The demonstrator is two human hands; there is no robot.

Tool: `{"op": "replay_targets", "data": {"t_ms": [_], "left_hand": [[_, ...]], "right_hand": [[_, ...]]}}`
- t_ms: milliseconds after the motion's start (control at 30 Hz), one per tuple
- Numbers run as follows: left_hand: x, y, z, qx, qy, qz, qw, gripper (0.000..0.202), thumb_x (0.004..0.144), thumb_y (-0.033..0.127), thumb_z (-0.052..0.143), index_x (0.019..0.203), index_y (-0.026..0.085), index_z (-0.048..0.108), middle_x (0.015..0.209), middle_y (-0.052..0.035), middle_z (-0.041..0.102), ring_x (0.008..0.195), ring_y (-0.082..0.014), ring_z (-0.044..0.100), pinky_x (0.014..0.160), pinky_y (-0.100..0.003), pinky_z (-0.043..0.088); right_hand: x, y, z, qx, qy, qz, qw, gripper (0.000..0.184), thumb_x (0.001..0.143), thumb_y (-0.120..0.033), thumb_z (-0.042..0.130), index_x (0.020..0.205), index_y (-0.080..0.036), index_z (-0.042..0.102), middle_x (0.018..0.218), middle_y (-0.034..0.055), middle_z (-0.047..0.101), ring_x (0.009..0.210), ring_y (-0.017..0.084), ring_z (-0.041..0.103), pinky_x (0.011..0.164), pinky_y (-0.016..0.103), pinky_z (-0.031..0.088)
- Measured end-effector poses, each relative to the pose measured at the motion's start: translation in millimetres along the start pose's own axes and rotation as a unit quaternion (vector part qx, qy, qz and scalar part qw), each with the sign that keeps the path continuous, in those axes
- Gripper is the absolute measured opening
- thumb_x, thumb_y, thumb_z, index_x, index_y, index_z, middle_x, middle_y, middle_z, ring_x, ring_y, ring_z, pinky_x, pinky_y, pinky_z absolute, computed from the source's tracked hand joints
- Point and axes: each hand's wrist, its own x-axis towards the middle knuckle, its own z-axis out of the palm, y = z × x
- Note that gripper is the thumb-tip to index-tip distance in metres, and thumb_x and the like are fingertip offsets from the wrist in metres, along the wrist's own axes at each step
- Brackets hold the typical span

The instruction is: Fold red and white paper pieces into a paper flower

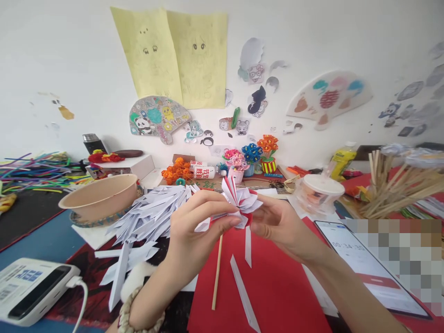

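A white folded-paper flower (241,200) with a red underside sits on top of a thin wooden stick (217,274), held up over a red paper sheet (277,291). My left hand (194,231) pinches the flower's lower petals between thumb and fingers. My right hand (280,226) grips the flower from the right side, fingers closed on its base. Two loose white paper strips (243,296) lie on the red sheet under the flower.
A heap of folded white paper pieces (152,215) lies left of the hands, by a tan bowl (100,195). A phone (371,268) lies at right, a white device with cable (31,286) at front left. Wooden sticks (398,185), a lidded plastic cup (317,192) and pipe-cleaner flowers (253,157) stand behind.
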Motion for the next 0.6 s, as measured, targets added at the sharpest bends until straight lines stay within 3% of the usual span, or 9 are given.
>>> {"op": "replay_targets", "data": {"t_ms": [200, 333, 467, 600], "left_hand": [[-2, 1, 3.3, -0.003, 0.006, -0.017, 1.0, 0.013, 0.084, 0.013, 0.074, 0.088, 0.025, 0.078, 0.084, -0.0021, 0.072, 0.077, -0.0149, 0.066, 0.069, -0.027, 0.052], [-4, 2, 6.4, -0.019, 0.02, -0.05, 0.998, 0.012, 0.084, 0.015, 0.074, 0.087, 0.026, 0.078, 0.084, -0.0022, 0.073, 0.079, -0.0165, 0.067, 0.071, -0.029, 0.052], [-5, 1, 9.2, -0.043, 0.051, -0.1, 0.993, 0.009, 0.084, 0.016, 0.074, 0.086, 0.024, 0.076, 0.086, -0.0027, 0.073, 0.081, -0.0175, 0.066, 0.073, -0.03, 0.051], [-6, 2, 12.0, -0.055, 0.046, -0.116, 0.991, 0.008, 0.083, 0.016, 0.075, 0.083, 0.024, 0.075, 0.084, -0.0023, 0.072, 0.081, -0.0174, 0.065, 0.074, -0.03, 0.05]], "right_hand": [[0, 2, 2, -0.021, 0.029, -0.006, 0.999, 0.04, 0.09, -0.044, 0.07, 0.125, -0.025, 0.069, 0.105, 0.0074, 0.077, 0.09, 0.021, 0.075, 0.092, 0.043, 0.06], [-2, 2, 6, -0.05, 0.09, -0.02, 0.995, 0.054, 0.09, -0.039, 0.071, 0.14, -0.03, 0.057, 0.108, 0.0065, 0.076, 0.085, 0.019, 0.075, 0.088, 0.041, 0.062], [-4, 6, 11, -0.103, 0.12, -0.072, 0.985, 0.075, 0.081, -0.035, 0.081, 0.148, -0.038, 0.046, 0.126, 0.0053, 0.07, 0.094, 0.021, 0.073, 0.089, 0.04, 0.063], [-6, 10, 15, -0.24, 0.153, -0.118, 0.951, 0.066, 0.085, -0.027, 0.077, 0.145, -0.039, 0.05, 0.136, 0.004, 0.063, 0.11, 0.024, 0.069, 0.098, 0.044, 0.059]]}}
